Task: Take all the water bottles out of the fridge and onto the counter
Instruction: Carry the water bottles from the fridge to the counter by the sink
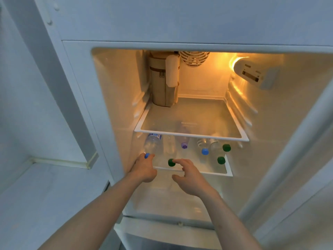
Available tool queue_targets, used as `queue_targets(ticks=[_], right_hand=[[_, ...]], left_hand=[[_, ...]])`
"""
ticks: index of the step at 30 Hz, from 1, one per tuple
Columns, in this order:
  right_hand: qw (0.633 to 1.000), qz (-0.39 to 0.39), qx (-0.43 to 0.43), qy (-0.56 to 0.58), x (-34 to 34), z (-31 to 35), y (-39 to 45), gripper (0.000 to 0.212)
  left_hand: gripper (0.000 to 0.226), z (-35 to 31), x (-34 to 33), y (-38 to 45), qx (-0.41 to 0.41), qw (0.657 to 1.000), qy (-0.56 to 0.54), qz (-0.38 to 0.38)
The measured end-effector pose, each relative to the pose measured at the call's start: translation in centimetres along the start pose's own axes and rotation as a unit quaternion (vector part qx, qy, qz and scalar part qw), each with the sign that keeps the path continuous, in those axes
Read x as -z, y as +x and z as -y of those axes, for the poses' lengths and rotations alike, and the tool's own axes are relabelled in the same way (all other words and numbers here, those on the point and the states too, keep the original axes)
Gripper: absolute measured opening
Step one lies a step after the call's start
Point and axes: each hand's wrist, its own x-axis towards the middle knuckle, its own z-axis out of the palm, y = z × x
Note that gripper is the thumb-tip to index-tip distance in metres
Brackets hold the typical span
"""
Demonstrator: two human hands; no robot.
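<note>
Several clear water bottles lie on their sides on the fridge's second shelf (pixel 212 172), caps toward me. My left hand (pixel 144 168) grips the neck of the leftmost bottle (pixel 152 143), its blue cap showing between my fingers. My right hand (pixel 189 175) reaches for the green-capped bottle (pixel 171 162) beside it, fingertips touching the cap, fingers loosely spread and holding nothing. Farther right lie a purple-capped bottle (pixel 184 146), a blue-capped bottle (pixel 205 151) and two green-capped bottles (pixel 226 147) (pixel 221 160).
The glass top shelf (pixel 191 133) overhangs the bottles and carries a tall brown bag (pixel 162 80) at its back left. A lamp housing (pixel 252 73) juts from the right wall. The white counter (pixel 45 195) lies to the left, the open fridge door (pixel 297 159) to the right.
</note>
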Motion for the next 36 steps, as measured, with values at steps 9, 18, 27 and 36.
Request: queue_targets(ticks=[9,18,27,36], right_hand=[[0.998,-0.046,-0.027,0.027,-3.3,-1.2,4.6,0.053],[0.999,-0.025,-0.023,0.012,-5.2,-3.0,4.5,0.076],[0.999,-0.044,-0.015,0.0,-5.7,-3.6,5.2,0.065],[0.998,-0.068,-0.015,0.008,-5.9,-3.8,5.7,0.056]], left_hand=[[0.08,-0.4,-1.1,0.3,0.005,0.999,0.016,-0.027],[0.071,-0.2,-1.5,-1.6,-0.019,0.997,0.036,-0.058],[0.047,0.0,-3.2,-5.3,-0.052,0.985,0.107,-0.127],[0.016,0.8,-2.4,-9.2,-0.093,0.969,0.041,-0.227]])
